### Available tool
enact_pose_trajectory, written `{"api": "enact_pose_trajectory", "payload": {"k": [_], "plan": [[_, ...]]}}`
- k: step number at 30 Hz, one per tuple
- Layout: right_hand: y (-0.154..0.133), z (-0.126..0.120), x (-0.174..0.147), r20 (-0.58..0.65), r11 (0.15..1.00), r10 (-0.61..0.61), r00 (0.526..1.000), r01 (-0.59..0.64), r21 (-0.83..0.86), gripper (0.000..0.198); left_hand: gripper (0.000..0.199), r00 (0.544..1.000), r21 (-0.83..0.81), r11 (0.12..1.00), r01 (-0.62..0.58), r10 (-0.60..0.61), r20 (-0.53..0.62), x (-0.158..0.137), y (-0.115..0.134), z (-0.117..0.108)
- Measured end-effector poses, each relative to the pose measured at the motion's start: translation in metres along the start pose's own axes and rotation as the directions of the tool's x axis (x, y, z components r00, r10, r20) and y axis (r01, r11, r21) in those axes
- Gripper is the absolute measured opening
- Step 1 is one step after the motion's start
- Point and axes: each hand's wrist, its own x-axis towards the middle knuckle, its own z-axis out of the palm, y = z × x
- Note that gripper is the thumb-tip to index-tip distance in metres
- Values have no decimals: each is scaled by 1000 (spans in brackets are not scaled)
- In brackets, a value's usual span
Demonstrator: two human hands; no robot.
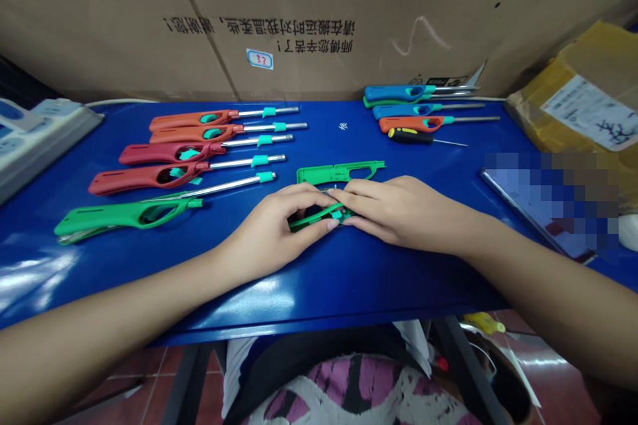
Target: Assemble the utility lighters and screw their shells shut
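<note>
Between both hands, low over the blue table, is a green lighter handle half (319, 216) with a teal trigger piece (339, 215) showing in its middle. My left hand (284, 222) grips its left end, thumb along the near side. My right hand (393, 209) has its fingers closed round the right end, the fingertips almost meeting those of the left. Both hands cover much of the part, so what lies inside it is mostly hidden. Just beyond them lies another green handle half (341, 173), its hollow inner side facing up.
On the left lie several long-necked lighters, including a green one (129, 216), a red one (149, 177) and an orange one (194, 120). At right are blue lighters (399, 93) and a black-and-yellow screwdriver (411, 136). A phone (538, 212), a taped carton (583, 86) and a large cardboard box (299, 0) border the table (309, 299).
</note>
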Motion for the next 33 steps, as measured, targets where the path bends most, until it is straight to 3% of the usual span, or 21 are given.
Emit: {"api": "enact_pose_trajectory", "payload": {"k": [11, 16, 20, 24, 33], "plan": [[-2, 4, 0, -18, 1000, 18, 1000, -19, -18, 34, 16, 1000, 8, 1000, 20, -20, 18, 1, 0, 0], [0, 4, 1, -44, 985, 62, 997, -54, 161, 38, 18, 1000, 27, 1000, 1, -1, 3, 0, 0, 0], [2, 1, 2, -82, 908, 197, 977, -150, 392, 35, 25, 1000, 68, 997, -21, 22, -12, -3, 0, 0], [2, 0, 3, -94, 916, 242, 966, -196, 351, 18, 33, 1000, 76, 997, -9, 11, -27, -4, 0, 1], [-4, 13, 7, -92, 884, 220, 971, -158, 441, 21, 37, 1000, 11, 1000, -2, 3, -8, -5, 3, 1]]}}
